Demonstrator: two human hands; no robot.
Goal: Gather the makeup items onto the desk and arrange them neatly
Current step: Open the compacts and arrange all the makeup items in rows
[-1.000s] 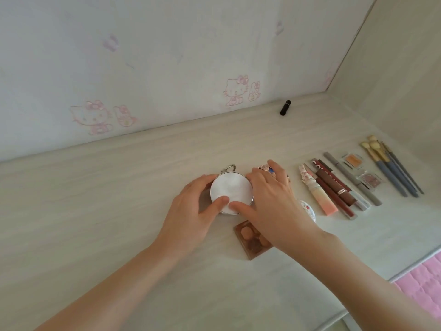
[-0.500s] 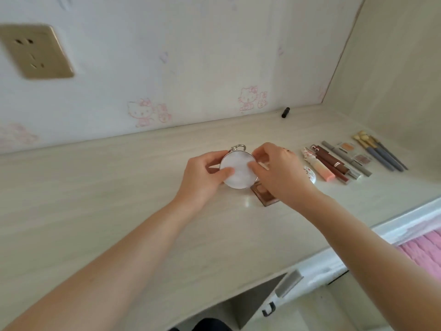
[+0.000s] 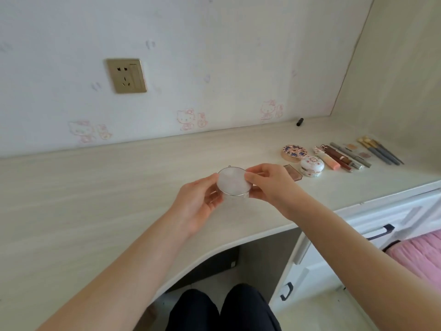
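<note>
A round clear jar with a white lid point(image 3: 234, 183) is held just above the pale wooden desk point(image 3: 119, 187) between both hands. My left hand point(image 3: 196, 202) grips its left side and my right hand point(image 3: 268, 185) pinches its right rim. Right of it lie a brown eyeshadow palette point(image 3: 293, 172), a white floral compact point(image 3: 311, 166) and a patterned round compact point(image 3: 294, 153). Farther right a row holds a pink tube point(image 3: 327, 158), dark lip pencils point(image 3: 338, 158), a grey pen point(image 3: 349, 154), small eyeshadow pans point(image 3: 358, 150) and several brushes point(image 3: 379, 152).
A black lipstick point(image 3: 300, 121) lies alone by the back wall. A gold socket point(image 3: 126, 75) sits on the wall. White drawers with dark handles point(image 3: 379, 232) stand under the desk's right end, beside pink bedding point(image 3: 420, 256). My dark-trousered knees point(image 3: 222, 309) are under the desk edge.
Both hands have lifted the jar off the desk and drawn it toward me and left, uncovering the palette and both compacts. The camera has pulled back and tilted down.
</note>
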